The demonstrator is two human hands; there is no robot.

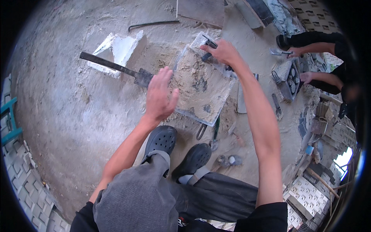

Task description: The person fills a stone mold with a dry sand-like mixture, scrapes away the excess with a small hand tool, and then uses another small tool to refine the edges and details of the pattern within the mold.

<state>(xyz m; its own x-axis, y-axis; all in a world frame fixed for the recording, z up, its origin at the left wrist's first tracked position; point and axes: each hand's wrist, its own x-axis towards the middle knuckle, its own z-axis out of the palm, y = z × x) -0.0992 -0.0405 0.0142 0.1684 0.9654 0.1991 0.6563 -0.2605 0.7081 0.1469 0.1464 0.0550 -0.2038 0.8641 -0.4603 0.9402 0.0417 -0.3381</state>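
In front of my feet lies a square mould (210,122) with metal edges, its top covered in pale sandy powder with dark patches. My left hand (159,96) hovers at its left edge, fingers stretched out and holding nothing. Just beyond those fingertips rests a dark flat-bladed tool (110,66) with a long bar handle, its blade partly hidden behind them. At the mould's far right corner my right hand (221,52) is closed around a dark handle (207,56). Whether this handle belongs to the mould or to a separate tool, I cannot tell.
A broken white block (123,49) and a hooked metal rod (154,24) lie beyond the mould. To the right, another person (326,79) handles a metal box (286,83) with round shapes inside. A trowel (276,106), small bottles (230,160) and stacked patterned tiles (309,197) sit rightward.
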